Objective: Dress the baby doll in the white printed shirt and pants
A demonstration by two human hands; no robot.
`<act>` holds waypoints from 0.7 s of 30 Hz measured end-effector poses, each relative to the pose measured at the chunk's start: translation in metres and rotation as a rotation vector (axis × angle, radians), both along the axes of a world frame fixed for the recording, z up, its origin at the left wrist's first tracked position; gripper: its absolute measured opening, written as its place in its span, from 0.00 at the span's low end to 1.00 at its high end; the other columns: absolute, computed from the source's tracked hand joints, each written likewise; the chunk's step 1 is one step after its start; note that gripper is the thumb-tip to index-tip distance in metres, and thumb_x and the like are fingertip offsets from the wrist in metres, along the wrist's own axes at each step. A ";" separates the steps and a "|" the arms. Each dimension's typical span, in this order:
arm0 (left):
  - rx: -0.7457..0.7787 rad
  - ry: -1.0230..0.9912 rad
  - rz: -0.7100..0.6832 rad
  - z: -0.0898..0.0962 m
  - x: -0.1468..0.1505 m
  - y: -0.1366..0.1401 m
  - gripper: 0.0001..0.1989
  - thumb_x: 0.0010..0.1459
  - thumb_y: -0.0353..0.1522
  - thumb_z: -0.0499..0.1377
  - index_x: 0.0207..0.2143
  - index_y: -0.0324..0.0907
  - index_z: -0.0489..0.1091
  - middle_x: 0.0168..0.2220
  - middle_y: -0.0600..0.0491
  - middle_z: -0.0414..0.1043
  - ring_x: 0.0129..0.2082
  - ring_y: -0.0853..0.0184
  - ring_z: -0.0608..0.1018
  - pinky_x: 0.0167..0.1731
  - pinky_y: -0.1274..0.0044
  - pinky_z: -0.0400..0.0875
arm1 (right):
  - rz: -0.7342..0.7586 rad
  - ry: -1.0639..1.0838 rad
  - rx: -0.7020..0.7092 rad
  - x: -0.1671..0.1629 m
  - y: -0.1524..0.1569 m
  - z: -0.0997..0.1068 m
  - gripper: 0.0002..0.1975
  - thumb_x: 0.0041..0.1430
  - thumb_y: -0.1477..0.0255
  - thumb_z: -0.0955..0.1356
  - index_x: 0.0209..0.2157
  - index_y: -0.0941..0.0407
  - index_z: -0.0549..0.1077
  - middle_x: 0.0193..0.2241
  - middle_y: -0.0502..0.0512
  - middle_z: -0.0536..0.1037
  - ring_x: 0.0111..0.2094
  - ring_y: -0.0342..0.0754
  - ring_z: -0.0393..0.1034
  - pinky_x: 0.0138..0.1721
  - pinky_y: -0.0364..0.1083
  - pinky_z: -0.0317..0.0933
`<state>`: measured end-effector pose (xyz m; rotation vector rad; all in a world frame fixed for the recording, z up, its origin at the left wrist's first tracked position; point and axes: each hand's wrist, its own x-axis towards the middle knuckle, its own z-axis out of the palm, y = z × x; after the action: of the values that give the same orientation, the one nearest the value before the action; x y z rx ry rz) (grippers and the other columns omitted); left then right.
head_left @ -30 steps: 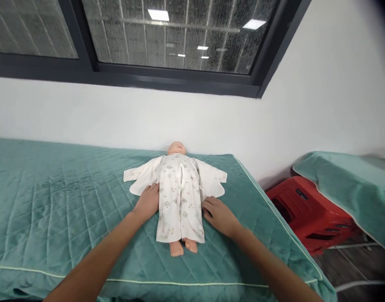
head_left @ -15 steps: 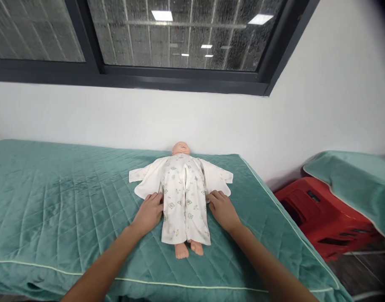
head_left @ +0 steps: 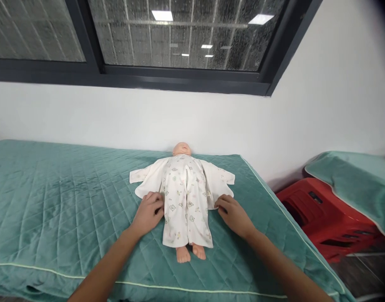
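Observation:
A baby doll lies on its back with its head toward the wall and its bare feet toward me. It wears a white open-front shirt with sleeves spread out, and white printed pants pulled high over its chest. My left hand is closed at the shirt's lower edge, right beside the pants; its fingertips are partly hidden. On the other side, my right hand pinches the shirt's lower hem, a little apart from the pants.
The doll lies on a green quilted bed cover with a pale piped edge. A red plastic stool stands to the right, with another green cover over part of it. A dark-framed window is set in the white wall behind.
My right hand has moved outward to the right, away from the pants, with the shirt's hem. My left hand stays about where it was, its fingers more curled.

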<state>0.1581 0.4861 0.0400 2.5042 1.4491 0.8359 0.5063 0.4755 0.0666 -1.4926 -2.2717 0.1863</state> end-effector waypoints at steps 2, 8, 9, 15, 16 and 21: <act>0.045 -0.072 0.255 -0.003 -0.009 0.007 0.14 0.63 0.32 0.49 0.43 0.45 0.75 0.41 0.48 0.69 0.44 0.58 0.69 0.46 0.65 0.66 | -0.184 0.151 0.029 0.012 0.014 -0.003 0.11 0.60 0.74 0.60 0.39 0.55 0.73 0.40 0.58 0.73 0.41 0.50 0.68 0.46 0.50 0.62; -0.065 0.069 0.840 -0.013 -0.032 0.024 0.24 0.61 0.46 0.51 0.49 0.38 0.71 0.47 0.37 0.67 0.49 0.43 0.67 0.43 0.55 0.65 | -0.621 0.001 -0.095 0.040 0.046 -0.006 0.20 0.59 0.56 0.64 0.40 0.60 0.72 0.40 0.66 0.74 0.41 0.58 0.69 0.40 0.52 0.61; -0.092 0.064 0.842 -0.014 -0.034 0.026 0.23 0.61 0.45 0.51 0.47 0.38 0.71 0.47 0.37 0.68 0.50 0.42 0.67 0.43 0.54 0.65 | -0.642 0.000 -0.151 0.040 0.049 -0.004 0.20 0.57 0.56 0.65 0.38 0.58 0.72 0.37 0.64 0.75 0.38 0.57 0.70 0.36 0.51 0.60; -0.286 -0.522 0.714 0.002 -0.032 0.039 0.15 0.59 0.43 0.54 0.37 0.41 0.71 0.37 0.45 0.74 0.40 0.53 0.74 0.42 0.62 0.68 | -0.586 0.107 -0.244 0.036 0.079 0.022 0.05 0.49 0.70 0.66 0.23 0.56 0.67 0.22 0.50 0.70 0.25 0.45 0.63 0.27 0.43 0.51; -0.301 -0.703 0.661 0.011 -0.027 0.039 0.16 0.59 0.44 0.54 0.37 0.41 0.70 0.36 0.47 0.74 0.37 0.57 0.75 0.40 0.65 0.69 | -0.586 0.123 -0.212 0.030 0.083 0.031 0.05 0.50 0.70 0.65 0.24 0.56 0.66 0.23 0.49 0.69 0.26 0.45 0.62 0.27 0.43 0.51; -0.224 -0.926 0.230 0.069 0.017 0.024 0.13 0.62 0.43 0.54 0.41 0.44 0.65 0.47 0.49 0.74 0.49 0.59 0.76 0.48 0.67 0.71 | -0.206 0.223 0.037 -0.036 0.065 0.076 0.04 0.57 0.71 0.61 0.29 0.54 0.60 0.28 0.49 0.67 0.30 0.44 0.60 0.31 0.42 0.54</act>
<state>0.1755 0.5102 0.1086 1.4356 1.3508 1.4879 0.4707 0.5405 0.1429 -1.5890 -1.9251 0.2361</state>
